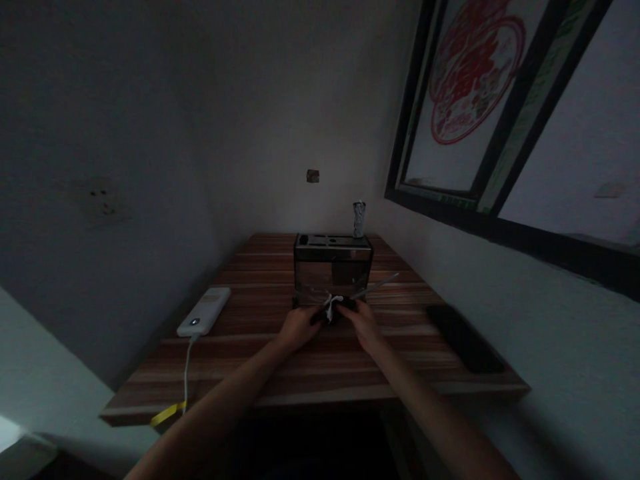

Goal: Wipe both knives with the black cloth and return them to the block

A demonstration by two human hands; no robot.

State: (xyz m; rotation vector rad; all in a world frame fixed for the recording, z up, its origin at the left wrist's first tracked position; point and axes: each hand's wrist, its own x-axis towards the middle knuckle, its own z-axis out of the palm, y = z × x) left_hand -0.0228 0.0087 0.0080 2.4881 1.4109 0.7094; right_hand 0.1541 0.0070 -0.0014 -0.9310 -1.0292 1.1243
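Can't pick out the fingertips of the left hand (299,328) or the right hand (366,324), lost against a dark bundle (349,304) with a white tie (330,308)! Can't trace its true shape either, far too dim. Can't see the lower front of the metal-edged box (320,255), masked by hands and bundle; no reading the dark patch (345,272) inside. Cut off at the bottom edge, both forearms (240,383)! Down to the white cable (187,370), out of sight by the left forearm. Can't read the tiny display (195,322) on the white device (209,308). Up to the framed picture (467,80), cropped by the top edge, green lettering (530,110) blurred. Too small to tell: the brown piece (313,176) on the back wall.
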